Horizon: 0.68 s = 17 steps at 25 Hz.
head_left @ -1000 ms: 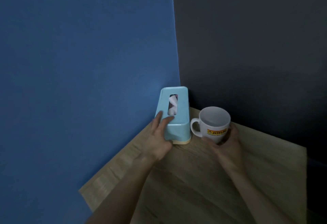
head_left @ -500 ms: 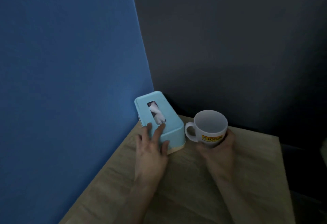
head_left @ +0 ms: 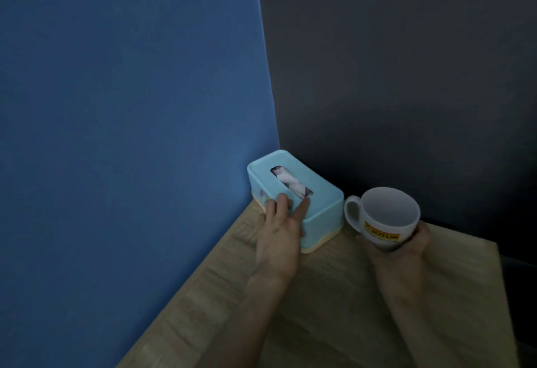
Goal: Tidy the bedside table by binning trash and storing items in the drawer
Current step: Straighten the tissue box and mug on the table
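Note:
A light blue tissue box with a cream base sits in the back corner of the wooden bedside table, a white tissue showing in its slot. My left hand rests on its near end, fingers spread over the lid. A white mug with a yellow label stands to the right of the box, handle toward it. My right hand wraps the mug from the near side. The mug looks empty.
A blue wall runs along the table's left edge and a dark grey wall stands behind it. The table's right edge drops into shadow. The room is dim.
The view has shifted, and the tissue box has turned more slantwise into the corner under my left hand. My right hand stays around the mug, which now tilts slightly.

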Available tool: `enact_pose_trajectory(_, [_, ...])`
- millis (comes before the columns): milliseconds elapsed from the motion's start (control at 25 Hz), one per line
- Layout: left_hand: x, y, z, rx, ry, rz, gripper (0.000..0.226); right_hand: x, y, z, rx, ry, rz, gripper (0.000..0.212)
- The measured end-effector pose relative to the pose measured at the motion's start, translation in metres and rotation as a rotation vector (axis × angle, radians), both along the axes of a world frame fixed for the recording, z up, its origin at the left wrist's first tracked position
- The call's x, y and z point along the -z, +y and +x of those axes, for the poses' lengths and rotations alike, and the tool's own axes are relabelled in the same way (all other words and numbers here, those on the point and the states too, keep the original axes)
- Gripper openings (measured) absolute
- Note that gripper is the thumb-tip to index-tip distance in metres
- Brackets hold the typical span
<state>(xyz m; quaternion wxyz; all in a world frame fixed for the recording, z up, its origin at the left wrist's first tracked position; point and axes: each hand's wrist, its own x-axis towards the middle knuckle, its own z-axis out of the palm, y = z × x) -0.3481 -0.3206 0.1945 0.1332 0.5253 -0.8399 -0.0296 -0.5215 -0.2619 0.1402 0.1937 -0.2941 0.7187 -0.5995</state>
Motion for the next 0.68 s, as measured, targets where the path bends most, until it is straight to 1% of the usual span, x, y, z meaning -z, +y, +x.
enact_pose_trajectory(80, [0.0, -0.003, -0.003, 0.004, 0.021, -0.022, 0.069, -0.004, 0.006, -0.009, -0.013, 0.019, 0.043, 0.096])
enact_pose_trajectory(200, [0.003, -0.009, -0.01, 0.043, 0.056, 0.055, 0.066, -0.006, 0.015, -0.024, -0.073, 0.05, 0.058, 0.099])
enact_pose_trajectory(400, [0.008, -0.02, -0.033, -0.015, 0.186, 0.077, 0.061, -0.009, 0.029, -0.039, -0.084, 0.071, 0.055, 0.101])
enact_pose_trajectory(680, [0.003, -0.043, -0.054, -0.059, 0.214, 0.147, 0.063, -0.005, 0.023, -0.038, -0.118, 0.097, 0.031, 0.103])
